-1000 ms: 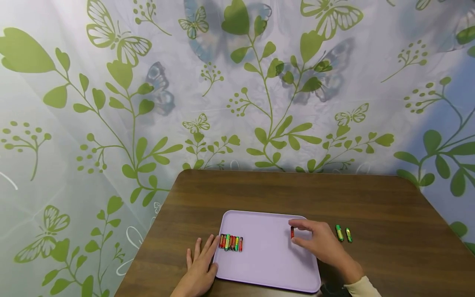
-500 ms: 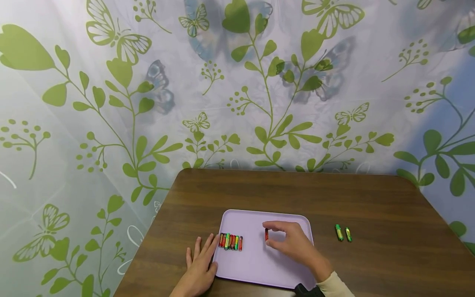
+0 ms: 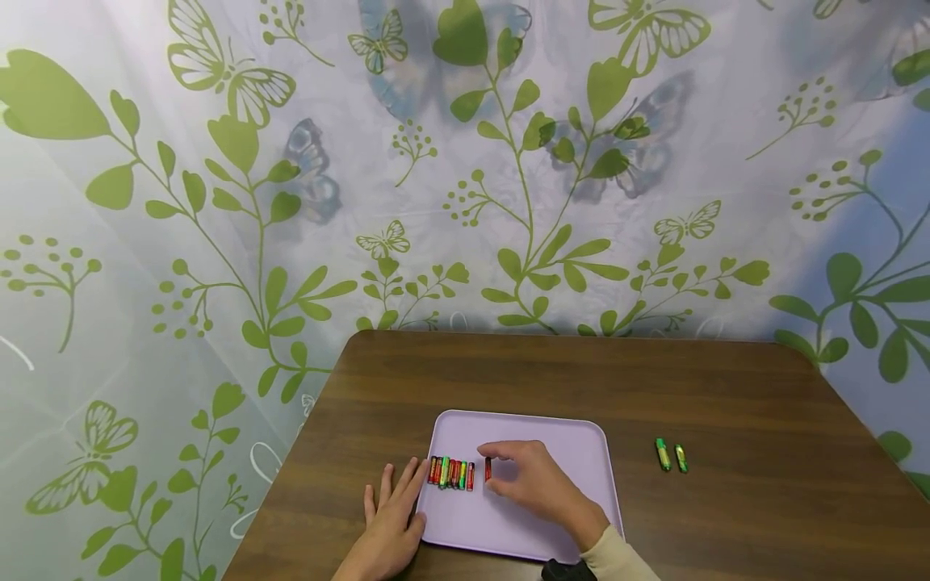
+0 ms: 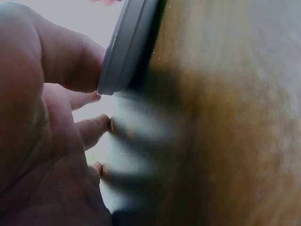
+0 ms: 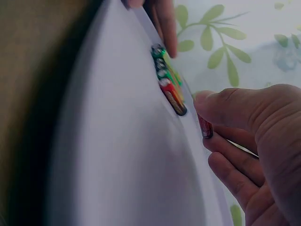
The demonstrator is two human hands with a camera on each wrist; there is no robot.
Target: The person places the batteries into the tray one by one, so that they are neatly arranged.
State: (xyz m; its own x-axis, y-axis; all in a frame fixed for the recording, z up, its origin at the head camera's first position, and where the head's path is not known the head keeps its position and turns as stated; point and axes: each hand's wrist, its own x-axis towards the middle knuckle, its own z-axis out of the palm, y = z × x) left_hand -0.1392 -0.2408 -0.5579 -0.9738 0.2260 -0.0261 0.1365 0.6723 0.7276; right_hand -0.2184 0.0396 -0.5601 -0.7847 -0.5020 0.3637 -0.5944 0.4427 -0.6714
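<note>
Between thumb and fingers, my right hand (image 3: pixel 534 482) pinches a red and black battery (image 3: pixel 488 470), held upright in the head view over the lilac tray (image 3: pixel 538 532). Just left of it, a row of batteries (image 3: pixel 454 474), red ones and green ones side by side, lies along the tray's left side. In the right wrist view the pinched battery (image 5: pixel 205 126) shows below the thumb, apart from the row. My left hand (image 3: pixel 392 520) rests with spread, straight fingers at the tray's left edge. Its thumb touches the tray rim (image 4: pixel 117 56) in the left wrist view.
Two green batteries, one (image 3: pixel 663 454) beside the other (image 3: pixel 680 458), lie on the brown wooden table (image 3: pixel 756 420) right of the tray. Behind the table hangs a curtain (image 3: pixel 465 194) with leaf and butterfly prints.
My right hand has carried the red battery leftward across the tray, from its right side to close beside the row. The left hand and the other batteries have stayed in place.
</note>
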